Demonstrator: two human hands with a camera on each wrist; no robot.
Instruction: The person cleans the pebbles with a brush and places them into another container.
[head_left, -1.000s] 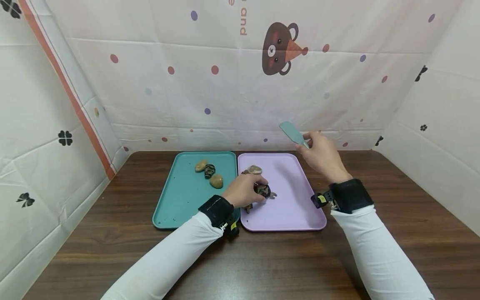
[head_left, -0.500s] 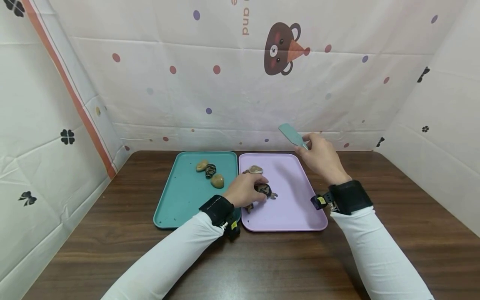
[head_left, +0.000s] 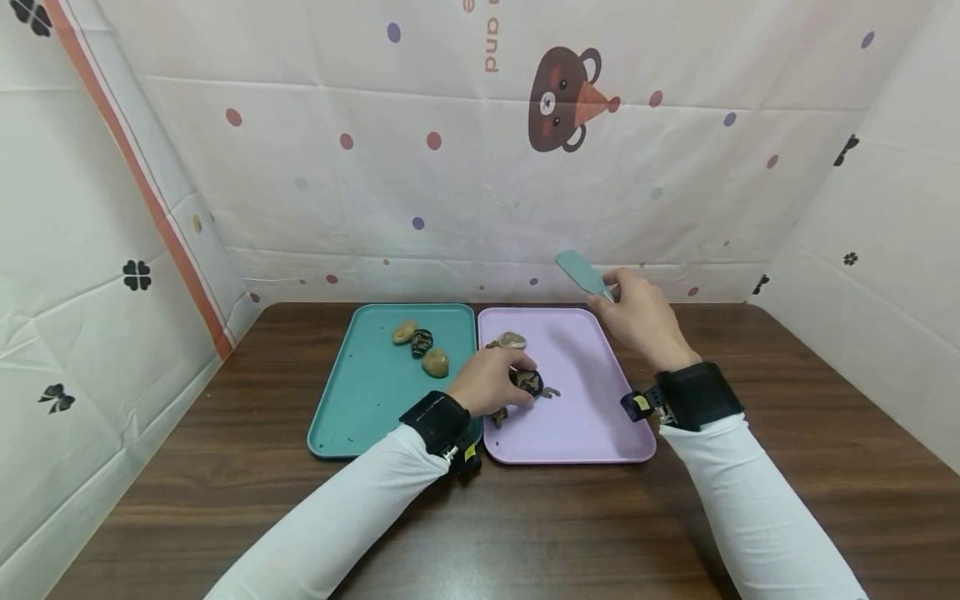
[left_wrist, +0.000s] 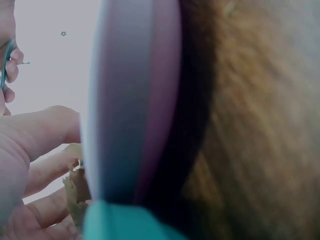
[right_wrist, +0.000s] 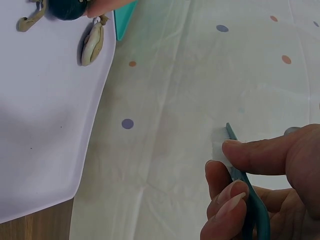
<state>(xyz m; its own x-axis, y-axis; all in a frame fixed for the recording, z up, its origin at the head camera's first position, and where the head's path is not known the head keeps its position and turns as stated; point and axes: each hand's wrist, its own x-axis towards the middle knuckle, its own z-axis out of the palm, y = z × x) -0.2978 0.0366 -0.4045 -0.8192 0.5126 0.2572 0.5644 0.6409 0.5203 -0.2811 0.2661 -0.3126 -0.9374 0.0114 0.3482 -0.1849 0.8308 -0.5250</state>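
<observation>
Over the lavender tray (head_left: 585, 425), my left hand (head_left: 487, 382) holds a round, dark, mottled shell-like piece (head_left: 528, 382) between thumb and fingers. A pale strip (head_left: 551, 392) sticks out beside it. Near it lie a pale oval piece (head_left: 512, 340) and a brown ragged piece (head_left: 497, 417). In the left wrist view the tray's wall (left_wrist: 130, 100) hides much of my left hand (left_wrist: 30, 145). Raised beyond the tray's right side, my right hand (head_left: 641, 321) grips a small teal brush (head_left: 581, 272); its pale bristles (right_wrist: 220, 135) show in the right wrist view.
Directly left stands a teal tray (head_left: 360, 417) bearing two tan stone-like pieces, one at the back (head_left: 405, 332) and one in front (head_left: 435, 362), and a dark striped piece (head_left: 422, 342). Both trays sit on a brown wooden table (head_left: 570, 533). A printed white sheet (head_left: 337, 192) rises behind.
My right hand has lowered the brush slightly. My left hand stays nearly where it was, and the pale strip beside the dark piece shows a little farther right.
</observation>
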